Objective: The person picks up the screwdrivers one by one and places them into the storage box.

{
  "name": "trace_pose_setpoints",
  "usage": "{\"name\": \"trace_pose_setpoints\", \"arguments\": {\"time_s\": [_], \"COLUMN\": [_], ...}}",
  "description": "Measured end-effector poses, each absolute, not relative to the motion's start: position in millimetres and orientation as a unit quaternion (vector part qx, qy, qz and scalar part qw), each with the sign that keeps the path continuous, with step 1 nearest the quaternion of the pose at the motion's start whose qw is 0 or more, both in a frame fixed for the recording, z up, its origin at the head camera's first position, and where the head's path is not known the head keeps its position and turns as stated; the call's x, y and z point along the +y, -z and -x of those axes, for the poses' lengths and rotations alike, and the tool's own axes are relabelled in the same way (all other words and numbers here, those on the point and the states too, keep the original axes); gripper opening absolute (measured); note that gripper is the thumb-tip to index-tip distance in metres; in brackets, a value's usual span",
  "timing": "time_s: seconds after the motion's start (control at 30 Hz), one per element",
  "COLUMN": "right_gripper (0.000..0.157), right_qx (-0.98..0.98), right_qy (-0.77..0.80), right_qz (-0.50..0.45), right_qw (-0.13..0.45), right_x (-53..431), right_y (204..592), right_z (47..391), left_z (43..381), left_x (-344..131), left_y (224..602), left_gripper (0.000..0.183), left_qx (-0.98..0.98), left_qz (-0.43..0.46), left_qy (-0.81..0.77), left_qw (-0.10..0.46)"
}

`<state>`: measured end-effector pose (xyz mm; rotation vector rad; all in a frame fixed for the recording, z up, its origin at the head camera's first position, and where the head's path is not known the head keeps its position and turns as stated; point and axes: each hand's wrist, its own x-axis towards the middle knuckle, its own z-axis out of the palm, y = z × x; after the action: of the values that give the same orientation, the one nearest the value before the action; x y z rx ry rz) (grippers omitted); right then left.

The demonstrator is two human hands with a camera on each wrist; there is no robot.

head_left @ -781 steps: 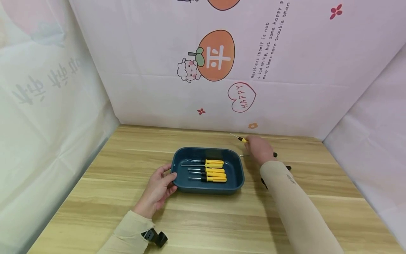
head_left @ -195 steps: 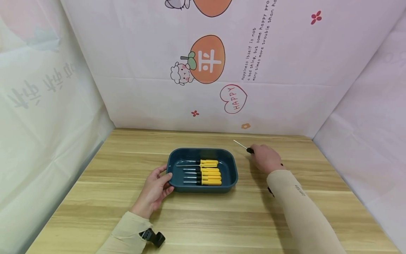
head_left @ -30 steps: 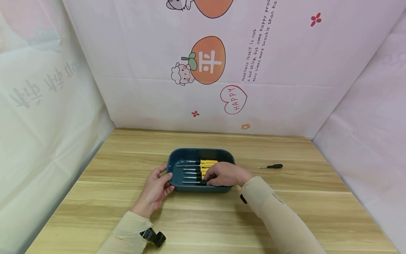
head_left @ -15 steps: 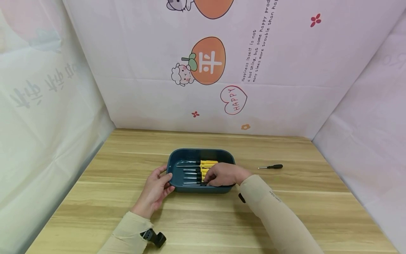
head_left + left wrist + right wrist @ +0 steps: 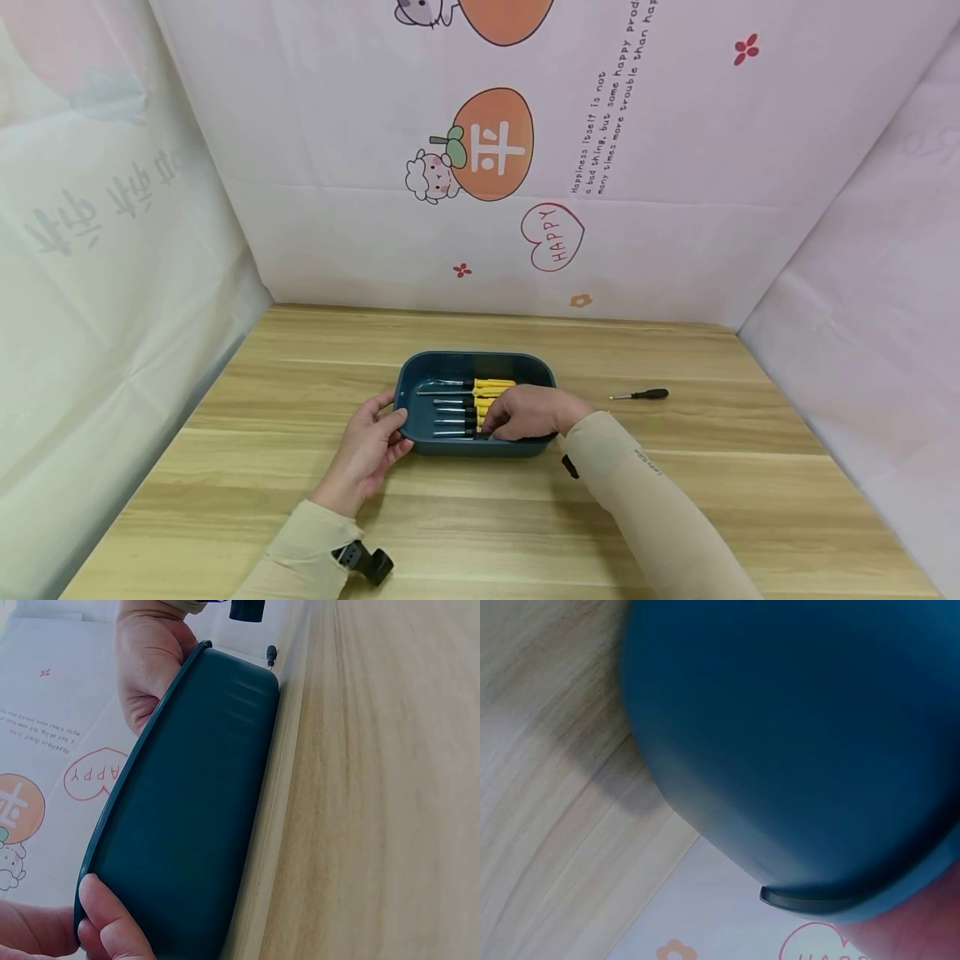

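Note:
My left hand (image 5: 369,446) grips the left end of a dark teal tray (image 5: 480,447), thumb over the rim and fingers against the outside. Several yellow-handled screwdrivers (image 5: 495,384) lie side by side inside, shafts pointing left. My right hand (image 5: 528,412) reaches into the tray over its right half, fingers curled down near the front wall. It pinches a screwdriver (image 5: 450,434), whose shaft lies nearest that wall; its handle is mostly hidden by the fingers. In the left wrist view the tray's outer wall (image 5: 180,802) hides the contents.
One black-handled screwdriver (image 5: 649,393) lies on the wooden table (image 5: 480,533), right of the tray. Printed white cloth (image 5: 360,250) hangs behind the table and on both sides. A black wrist device (image 5: 363,560) sits at my left cuff.
Since 6.5 seconds ago, my right hand has carried a black-handled screwdriver leftward into the tray. Over the last second its shaft has shifted slightly toward the front wall; my left hand stays put.

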<state>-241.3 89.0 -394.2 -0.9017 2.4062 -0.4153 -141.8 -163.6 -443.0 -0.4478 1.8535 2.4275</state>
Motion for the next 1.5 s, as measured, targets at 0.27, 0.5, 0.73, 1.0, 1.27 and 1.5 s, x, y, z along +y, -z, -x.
{"name": "trace_pose_setpoints", "arguments": {"time_s": [0.27, 0.5, 0.73, 1.0, 1.27, 1.5], "right_gripper": [0.014, 0.014, 0.015, 0.014, 0.010, 0.007], "right_qx": [0.888, 0.889, 0.889, 0.891, 0.893, 0.892], "right_qy": [0.160, 0.156, 0.164, 0.176, 0.174, 0.183], "right_qz": [0.336, 0.337, 0.335, 0.330, 0.343, 0.345], "right_qw": [0.270, 0.269, 0.265, 0.256, 0.233, 0.229], "right_x": [89.4, 89.1, 89.7, 89.9, 90.4, 90.3], "right_y": [394.7, 395.6, 397.4, 399.2, 400.4, 401.3], "right_z": [240.8, 239.6, 239.5, 237.6, 238.5, 236.3], "left_z": [143.3, 143.0, 142.6, 142.5, 142.1, 141.5], "left_x": [-162.8, -162.8, -162.1, -161.8, -162.1, -161.9], "left_y": [443.3, 443.5, 443.7, 443.6, 443.4, 442.9], "left_gripper": [0.049, 0.048, 0.049, 0.048, 0.048, 0.048], "left_qx": [0.602, 0.599, 0.601, 0.602, 0.602, 0.602], "left_qz": [0.151, 0.149, 0.150, 0.149, 0.150, 0.153], "left_qy": [-0.784, -0.787, -0.784, -0.784, -0.784, -0.783], "left_qw": [0.030, 0.026, 0.027, 0.026, 0.025, 0.026]}}
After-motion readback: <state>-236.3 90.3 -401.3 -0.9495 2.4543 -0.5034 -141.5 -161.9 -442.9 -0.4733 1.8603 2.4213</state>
